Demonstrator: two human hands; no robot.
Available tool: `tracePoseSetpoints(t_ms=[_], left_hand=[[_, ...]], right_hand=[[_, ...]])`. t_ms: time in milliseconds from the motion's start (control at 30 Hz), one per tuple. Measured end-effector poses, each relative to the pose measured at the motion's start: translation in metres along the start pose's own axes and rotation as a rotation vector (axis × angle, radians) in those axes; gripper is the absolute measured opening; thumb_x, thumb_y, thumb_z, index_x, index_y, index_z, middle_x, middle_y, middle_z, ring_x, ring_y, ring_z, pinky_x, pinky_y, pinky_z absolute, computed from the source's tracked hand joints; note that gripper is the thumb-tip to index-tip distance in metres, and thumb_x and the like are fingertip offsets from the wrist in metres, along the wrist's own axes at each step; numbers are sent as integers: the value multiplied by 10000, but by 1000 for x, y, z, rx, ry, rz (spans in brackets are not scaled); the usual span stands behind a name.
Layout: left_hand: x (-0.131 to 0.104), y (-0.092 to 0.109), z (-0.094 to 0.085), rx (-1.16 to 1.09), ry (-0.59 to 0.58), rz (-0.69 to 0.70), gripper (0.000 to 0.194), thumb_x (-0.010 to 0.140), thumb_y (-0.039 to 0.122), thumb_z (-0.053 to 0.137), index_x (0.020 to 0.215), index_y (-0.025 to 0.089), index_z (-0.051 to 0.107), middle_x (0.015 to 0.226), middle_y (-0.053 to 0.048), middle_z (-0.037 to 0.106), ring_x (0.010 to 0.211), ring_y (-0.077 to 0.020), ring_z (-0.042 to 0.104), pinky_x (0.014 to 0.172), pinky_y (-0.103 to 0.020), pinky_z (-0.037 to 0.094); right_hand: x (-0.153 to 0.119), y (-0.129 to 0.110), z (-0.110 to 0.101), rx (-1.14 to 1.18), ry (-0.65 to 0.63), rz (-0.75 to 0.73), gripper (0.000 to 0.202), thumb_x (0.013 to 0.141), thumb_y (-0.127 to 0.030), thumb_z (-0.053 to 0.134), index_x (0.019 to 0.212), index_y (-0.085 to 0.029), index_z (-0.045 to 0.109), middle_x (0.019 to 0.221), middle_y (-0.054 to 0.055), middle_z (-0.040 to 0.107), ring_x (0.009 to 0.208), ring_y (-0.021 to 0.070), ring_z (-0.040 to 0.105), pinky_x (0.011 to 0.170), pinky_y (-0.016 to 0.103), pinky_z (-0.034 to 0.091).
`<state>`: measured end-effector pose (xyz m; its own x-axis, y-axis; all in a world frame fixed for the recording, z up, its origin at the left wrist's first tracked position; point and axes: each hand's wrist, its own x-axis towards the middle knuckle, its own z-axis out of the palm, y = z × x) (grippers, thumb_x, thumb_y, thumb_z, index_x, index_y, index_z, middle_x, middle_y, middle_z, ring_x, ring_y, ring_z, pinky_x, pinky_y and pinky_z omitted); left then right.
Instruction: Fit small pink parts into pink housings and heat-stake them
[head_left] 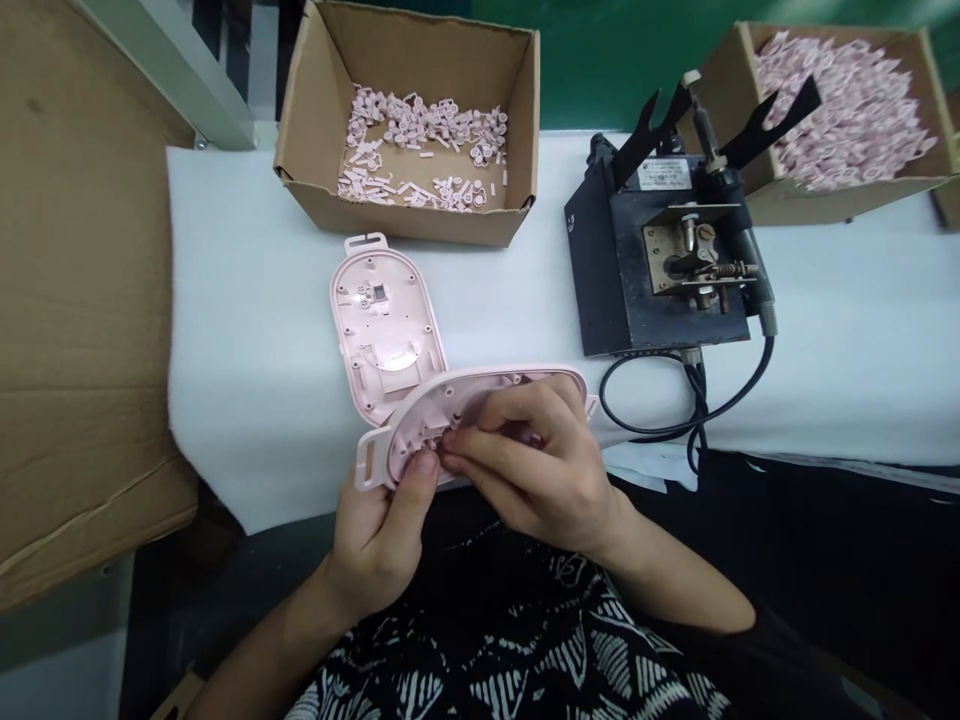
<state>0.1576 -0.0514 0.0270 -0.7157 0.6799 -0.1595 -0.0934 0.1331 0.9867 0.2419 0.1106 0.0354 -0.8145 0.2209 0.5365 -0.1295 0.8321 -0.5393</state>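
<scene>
A pink plastic shell is held up, tilted, at the table's front edge, its inner side with posts facing me. My left hand grips its left end near the slotted tab, thumb on the inside. The fingers of my right hand are pinched together inside the shell beside my left thumb; what they hold, if anything, is too small to make out. Behind the held shell, a second pink shell lies flat on the white table covering, inner side up, its lower end partly overlapped by the held one.
A cardboard box with small pink parts stands at the back. To the right are a black metal device with a looped cable and another box full of pink pieces. Large cardboard stands at the left.
</scene>
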Motion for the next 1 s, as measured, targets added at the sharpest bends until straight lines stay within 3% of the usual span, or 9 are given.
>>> tracePoseSetpoints(t_ms=[200, 400, 533, 667, 733, 867, 1000], left_hand=[[0, 1, 0, 55, 22, 43, 261, 1003, 294, 554, 1208, 232, 703, 1133, -48, 733, 1097, -226, 680, 1003, -348, 555], [0, 2, -10, 213, 23, 88, 229, 976, 276, 579, 1165, 222, 697, 1060, -40, 737, 989, -219, 697, 922, -341, 593], [7, 14, -16, 290, -116, 134, 345, 961, 228, 565, 1299, 237, 635, 1042, -40, 743, 873, -185, 709, 820, -312, 617], [12, 20, -11, 240, -184, 161, 450, 922, 191, 605, 1368, 242, 576, 1009, -31, 744, 802, -164, 706, 751, -281, 624], [12, 16, -6, 182, -146, 148, 367, 939, 212, 601, 1304, 247, 616, 1000, -32, 734, 835, -167, 701, 779, -282, 623], [8, 3, 4, 58, -44, 83, 332, 983, 291, 582, 1310, 250, 619, 1167, -67, 699, 1037, -201, 680, 982, -340, 578], [8, -1, 17, -28, 9, 61, 281, 1008, 319, 560, 1274, 263, 634, 1189, -54, 697, 1062, -182, 677, 986, -304, 569]], right_hand=[[2, -4, 2, -62, 160, 106, 243, 850, -185, 779, 1053, -248, 661, 1023, 48, 630, 917, 195, 592, 821, 405, 487], [2, -4, 3, -5, 117, 118, 357, 853, -248, 780, 1152, -230, 586, 1214, 97, 603, 1100, 254, 597, 907, 446, 544], [-1, -3, 1, 193, -30, 222, 534, 893, -276, 746, 1348, -209, 475, 1102, 79, 660, 892, 191, 646, 739, 356, 566], [0, -3, -4, 385, -97, 367, 431, 915, -286, 733, 1288, -202, 533, 1013, 29, 677, 763, 118, 628, 658, 258, 531], [2, -4, -4, 427, -70, 417, 388, 904, -270, 728, 1242, -204, 551, 1007, 18, 670, 755, 108, 620, 633, 236, 515], [2, -3, 4, 466, -36, 470, 350, 908, -251, 704, 1211, -229, 531, 924, -10, 642, 694, 91, 584, 582, 214, 484], [2, -1, -3, 469, -18, 459, 328, 920, -265, 685, 1197, -240, 512, 928, -10, 638, 740, 107, 612, 630, 231, 509]])
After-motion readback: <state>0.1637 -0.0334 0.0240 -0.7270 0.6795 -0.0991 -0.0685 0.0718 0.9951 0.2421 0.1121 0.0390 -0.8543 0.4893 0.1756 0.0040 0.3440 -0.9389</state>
